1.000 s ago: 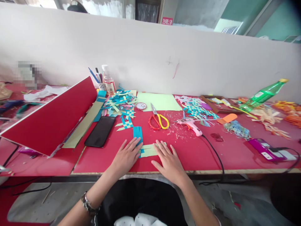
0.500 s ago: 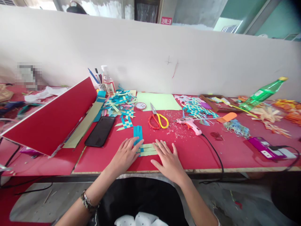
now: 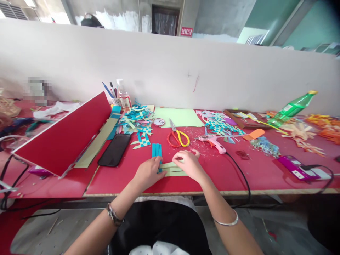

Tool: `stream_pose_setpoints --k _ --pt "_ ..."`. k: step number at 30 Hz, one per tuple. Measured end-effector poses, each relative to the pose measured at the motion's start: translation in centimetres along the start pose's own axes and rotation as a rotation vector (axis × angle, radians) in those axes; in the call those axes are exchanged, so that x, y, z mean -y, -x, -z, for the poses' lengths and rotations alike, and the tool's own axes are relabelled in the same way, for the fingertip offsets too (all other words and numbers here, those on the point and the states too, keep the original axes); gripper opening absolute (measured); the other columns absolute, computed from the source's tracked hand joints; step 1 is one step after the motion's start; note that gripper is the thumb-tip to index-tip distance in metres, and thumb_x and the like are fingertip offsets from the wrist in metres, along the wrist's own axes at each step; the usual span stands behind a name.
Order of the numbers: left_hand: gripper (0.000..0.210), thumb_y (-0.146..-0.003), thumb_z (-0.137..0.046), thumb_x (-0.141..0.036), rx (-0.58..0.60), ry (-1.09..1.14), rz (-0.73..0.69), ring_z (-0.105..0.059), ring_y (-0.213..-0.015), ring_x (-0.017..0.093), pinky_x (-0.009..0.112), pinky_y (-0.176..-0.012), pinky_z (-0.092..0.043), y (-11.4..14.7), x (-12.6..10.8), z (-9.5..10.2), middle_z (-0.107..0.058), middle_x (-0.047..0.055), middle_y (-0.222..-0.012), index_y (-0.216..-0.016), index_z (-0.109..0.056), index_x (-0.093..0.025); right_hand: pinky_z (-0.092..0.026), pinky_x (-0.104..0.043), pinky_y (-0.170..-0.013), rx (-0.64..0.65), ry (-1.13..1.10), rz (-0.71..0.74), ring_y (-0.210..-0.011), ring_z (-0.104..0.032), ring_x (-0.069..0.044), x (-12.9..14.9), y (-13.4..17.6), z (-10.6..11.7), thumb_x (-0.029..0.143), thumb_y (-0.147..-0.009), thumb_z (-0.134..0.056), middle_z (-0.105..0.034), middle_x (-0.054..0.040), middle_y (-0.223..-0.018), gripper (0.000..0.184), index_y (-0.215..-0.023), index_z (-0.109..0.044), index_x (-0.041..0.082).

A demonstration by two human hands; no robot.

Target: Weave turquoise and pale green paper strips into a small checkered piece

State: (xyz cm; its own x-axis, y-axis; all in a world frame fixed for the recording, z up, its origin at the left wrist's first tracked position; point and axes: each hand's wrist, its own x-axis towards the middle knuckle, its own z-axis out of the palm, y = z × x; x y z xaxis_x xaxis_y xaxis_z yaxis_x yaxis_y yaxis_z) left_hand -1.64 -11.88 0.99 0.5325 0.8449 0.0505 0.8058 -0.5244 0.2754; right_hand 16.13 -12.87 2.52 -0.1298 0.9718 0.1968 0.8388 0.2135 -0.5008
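Note:
Near the front edge of the table, blue paper strips [image 3: 157, 149] cross pale green paper strips [image 3: 174, 172], which point to the right. My left hand [image 3: 148, 173] lies over the crossing with its fingers bent together, holding the woven part down. Above the green strips, my right hand [image 3: 189, 164] is closed in a pinch at the upper strip. Its fingertips partly hide what they grip. Just beyond the hands lie scissors [image 3: 175, 136] with one red and one yellow handle. A small blue and green woven piece [image 3: 143, 141] rests behind my left hand.
A black phone [image 3: 114, 150] and a leaning red board [image 3: 69, 138] stand on the left. To the right are a pink glue gun [image 3: 214, 141] with a cord, a purple power strip [image 3: 297, 168] and a tilted green bottle [image 3: 293, 108]. Paper scraps [image 3: 136, 117] are heaped behind.
My right hand has gone from spread flat on the green strips to a raised pinch. My left fingers have drawn in over the crossing. The view has tilted slightly upward.

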Motion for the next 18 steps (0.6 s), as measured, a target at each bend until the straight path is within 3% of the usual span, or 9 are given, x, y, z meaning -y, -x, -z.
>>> stream_pose_setpoints --k 4,7,11,13,16,18 --pt "0.031 -0.078 -0.044 -0.038 0.01 -0.145 0.071 -0.058 -0.078 0.021 0.024 -0.054 -0.041 -0.7 -1.4 0.1 -0.059 0.007 -0.087 -0.1 -0.045 -0.016 -0.02 -0.041 -0.089 0.021 -0.115 -0.019 -0.068 -0.057 -0.012 1.1 -0.6 1.1 0.025 -0.076 -0.049 -0.063 0.0035 -0.064 0.012 -0.074 -0.06 0.022" --pt "0.027 -0.082 -0.035 -0.034 -0.013 -0.153 0.075 -0.059 -0.074 0.02 0.023 -0.052 -0.04 -0.9 -1.5 -0.1 -0.059 0.008 -0.084 -0.097 -0.048 -0.016 -0.033 -0.032 -0.08 0.024 -0.268 0.016 -0.065 -0.056 -0.011 1.4 -0.7 1.5 0.026 -0.078 -0.046 -0.063 0.0025 -0.069 0.015 -0.084 -0.059 0.022" --pt "0.028 -0.084 -0.027 -0.024 -0.062 -0.129 0.085 -0.059 -0.068 0.019 0.024 -0.051 -0.04 -1.0 -0.8 -0.5 -0.06 0.009 -0.079 -0.089 -0.052 -0.015 -0.041 -0.024 -0.063 -0.067 -0.347 -0.037 -0.067 -0.056 -0.013 -0.8 -0.5 2.6 0.036 -0.081 -0.038 -0.062 -0.0022 -0.075 0.027 -0.09 -0.056 0.018" --pt "0.026 -0.082 -0.029 -0.022 -0.074 -0.102 0.095 -0.059 -0.067 0.02 0.025 -0.052 -0.04 -0.9 -0.4 -0.6 -0.061 0.009 -0.078 -0.087 -0.054 -0.015 -0.041 -0.025 -0.062 -0.196 -0.181 -0.164 -0.069 -0.055 -0.014 -3.3 -0.5 3.6 0.038 -0.08 -0.037 -0.061 -0.0044 -0.076 0.03 -0.09 -0.057 0.017" --pt "0.026 -0.082 -0.032 -0.022 -0.088 -0.019 0.094 -0.059 -0.07 0.019 0.025 -0.058 -0.042 -0.8 0.0 -0.6 -0.062 0.009 -0.08 -0.088 -0.055 -0.013 -0.04 -0.035 -0.07 -0.376 0.361 -0.436 -0.091 -0.051 -0.025 -7.9 -0.6 5.2 0.035 -0.075 -0.046 -0.058 -0.0139 -0.094 0.034 -0.1 -0.054 0.013" --pt "0.03 -0.084 -0.029 -0.025 -0.101 0.06 0.075 -0.059 -0.073 0.019 0.025 -0.061 -0.042 -0.6 0.2 -0.5 -0.062 0.01 -0.082 -0.09 -0.056 -0.013 -0.039 -0.039 -0.071 -0.324 0.566 -0.628 -0.103 -0.043 -0.033 -10.6 -0.8 5.7 0.037 -0.073 -0.049 -0.051 -0.0217 -0.106 0.043 -0.104 -0.051 0.007"
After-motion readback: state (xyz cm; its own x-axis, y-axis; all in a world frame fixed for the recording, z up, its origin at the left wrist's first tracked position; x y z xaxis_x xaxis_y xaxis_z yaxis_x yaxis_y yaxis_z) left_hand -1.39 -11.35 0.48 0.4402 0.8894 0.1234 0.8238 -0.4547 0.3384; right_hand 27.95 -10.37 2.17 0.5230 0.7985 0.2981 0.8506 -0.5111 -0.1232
